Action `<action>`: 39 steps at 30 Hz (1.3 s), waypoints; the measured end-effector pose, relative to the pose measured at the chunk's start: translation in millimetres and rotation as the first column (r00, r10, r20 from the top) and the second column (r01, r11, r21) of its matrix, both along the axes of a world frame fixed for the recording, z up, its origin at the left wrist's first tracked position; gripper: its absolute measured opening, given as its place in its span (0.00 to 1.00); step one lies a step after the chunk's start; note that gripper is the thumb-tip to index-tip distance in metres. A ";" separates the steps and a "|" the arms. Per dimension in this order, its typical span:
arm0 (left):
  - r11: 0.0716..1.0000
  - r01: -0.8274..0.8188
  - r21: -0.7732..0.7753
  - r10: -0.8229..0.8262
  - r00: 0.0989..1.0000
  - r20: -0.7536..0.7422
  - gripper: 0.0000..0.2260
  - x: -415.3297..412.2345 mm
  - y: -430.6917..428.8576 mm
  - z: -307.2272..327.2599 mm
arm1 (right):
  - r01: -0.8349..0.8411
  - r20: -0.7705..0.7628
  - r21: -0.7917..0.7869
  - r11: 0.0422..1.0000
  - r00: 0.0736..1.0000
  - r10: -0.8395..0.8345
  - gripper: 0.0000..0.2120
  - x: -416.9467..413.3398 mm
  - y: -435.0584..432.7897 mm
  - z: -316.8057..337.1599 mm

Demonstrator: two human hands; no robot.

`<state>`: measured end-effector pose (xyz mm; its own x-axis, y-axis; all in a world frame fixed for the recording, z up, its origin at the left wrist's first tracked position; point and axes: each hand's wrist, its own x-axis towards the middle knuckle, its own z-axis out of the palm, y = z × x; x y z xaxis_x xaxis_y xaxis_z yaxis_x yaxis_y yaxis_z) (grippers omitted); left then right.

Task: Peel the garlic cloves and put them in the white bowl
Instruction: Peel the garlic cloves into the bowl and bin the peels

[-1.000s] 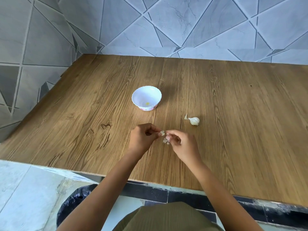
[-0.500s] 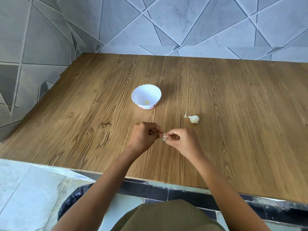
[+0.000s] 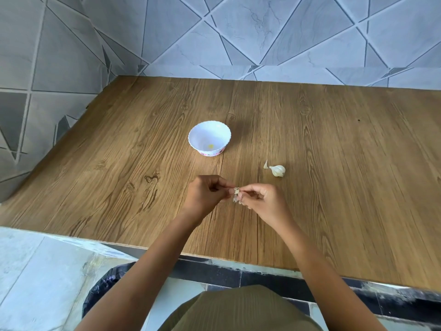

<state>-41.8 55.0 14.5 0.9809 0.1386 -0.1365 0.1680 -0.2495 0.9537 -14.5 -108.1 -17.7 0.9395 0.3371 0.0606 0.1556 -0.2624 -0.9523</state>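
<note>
A small garlic clove (image 3: 236, 192) with loose papery skin is held between both hands over the wooden table (image 3: 119, 177). My left hand (image 3: 206, 194) pinches it from the left with curled fingers. My right hand (image 3: 261, 201) pinches it from the right, and bits of skin hang below its fingertips. The white bowl (image 3: 210, 137) with a scalloped rim stands beyond the hands, with a small yellow spot inside. A garlic bulb piece (image 3: 278, 170) lies to the right of the bowl, with a scrap of skin (image 3: 265, 165) beside it.
Grey tiled walls close the table at the back and left. Below the table's near edge a black-lined bin (image 3: 100, 292) stands on the floor at the left. My olive-green clothing (image 3: 238, 309) fills the bottom centre.
Both hands have stayed together on the clove, shifting only slightly. The loose skin between the fingers has changed shape a little.
</note>
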 end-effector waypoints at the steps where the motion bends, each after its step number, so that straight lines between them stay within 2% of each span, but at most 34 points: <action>1: 1.000 0.009 0.023 -0.009 1.000 0.013 0.05 0.6 0.5 0.6 | -0.010 -0.045 0.049 0.999 0.999 0.012 0.07 -0.3 0.0 0.8; 5: 0.983 0.060 0.175 -0.078 0.992 0.098 0.04 -0.2 3.0 2.3 | -0.048 -0.191 0.215 0.975 0.977 0.090 0.06 -1.5 -3.4 3.7; 8: 0.962 0.067 0.265 -0.111 0.982 0.154 0.04 0.4 2.5 4.2 | -0.058 -0.261 0.270 0.961 0.956 0.131 0.05 -1.2 -6.2 5.0; 11: 0.956 0.068 0.286 -0.121 0.978 0.171 0.05 0.8 -0.7 3.8 | -0.007 -0.305 0.289 0.957 0.947 0.099 0.04 -1.9 -4.5 4.1; 13: 0.977 0.054 0.208 -0.085 0.986 0.143 0.05 0.1 -1.1 2.0 | 0.022 -0.312 0.299 0.954 0.947 0.076 0.03 -3.4 -2.3 2.8; 15: 0.999 0.042 -0.012 -0.041 0.998 0.057 0.04 -1.1 0.4 1.0 | 0.043 -0.342 0.344 0.938 0.936 0.083 0.04 -5.4 -1.0 2.6; 17: 0.980 0.027 -0.196 -0.036 0.998 -0.042 0.04 -1.7 1.2 -1.3 | 0.045 -0.339 0.356 0.933 0.937 0.084 0.05 -6.8 -0.9 1.4; 19: 0.953 -0.022 -0.301 -0.020 0.991 -0.136 0.04 -2.3 0.6 -4.3 | 0.043 -0.296 0.325 0.945 0.953 0.058 0.07 -9.2 0.5 0.3; 21: 0.938 -0.081 -0.338 0.022 0.984 -0.175 0.04 -2.9 -1.9 -6.8 | 0.053 -0.218 0.281 0.958 0.976 0.010 0.08 -11.9 3.0 -2.6; 23: 0.961 -0.117 -0.249 0.089 0.989 -0.119 0.04 -3.1 -6.1 -9.7 | 0.087 -0.163 0.258 0.962 0.986 -0.045 0.09 -14.7 5.3 -5.2; 25: 0.989 -0.147 -0.033 0.147 0.989 0.005 0.05 -3.1 -12.0 -11.7 | 0.157 -0.187 0.284 0.946 0.977 -0.106 0.08 -16.6 7.4 -8.7; 27: 0.967 -0.185 0.177 0.159 0.975 0.154 0.04 -3.6 -18.9 -12.0 | 0.224 -0.225 0.307 0.925 0.961 -0.158 0.07 -18.0 10.6 -10.2; 31: 0.906 -0.246 0.344 0.095 0.910 0.403 0.03 -9.5 -28.8 -12.9 | 0.285 -0.195 0.297 0.911 0.952 -0.235 0.06 -17.8 16.0 -12.0; 34: 0.843 -0.273 0.464 0.017 0.875 0.484 0.02 -14.0 -33.0 -16.3 | 0.296 -0.200 0.292 0.909 0.949 -0.244 0.05 -18.5 14.7 -15.4; 35: 0.844 -0.271 0.462 0.016 0.875 0.484 0.02 -14.0 -32.8 -16.3 | 0.288 -0.193 0.285 0.914 0.951 -0.240 0.05 -19.3 14.1 -16.3; 37: 0.901 -0.237 0.363 0.071 0.907 0.415 0.02 -11.0 -29.1 -15.9 | 0.248 -0.124 0.241 0.938 0.967 -0.223 0.08 -20.4 11.9 -17.1; 39: 0.976 -0.175 0.133 0.148 0.970 0.192 0.03 -5.4 -21.6 -12.7 | 0.191 -0.062 0.192 0.963 0.981 -0.182 0.13 -20.0 8.3 -14.3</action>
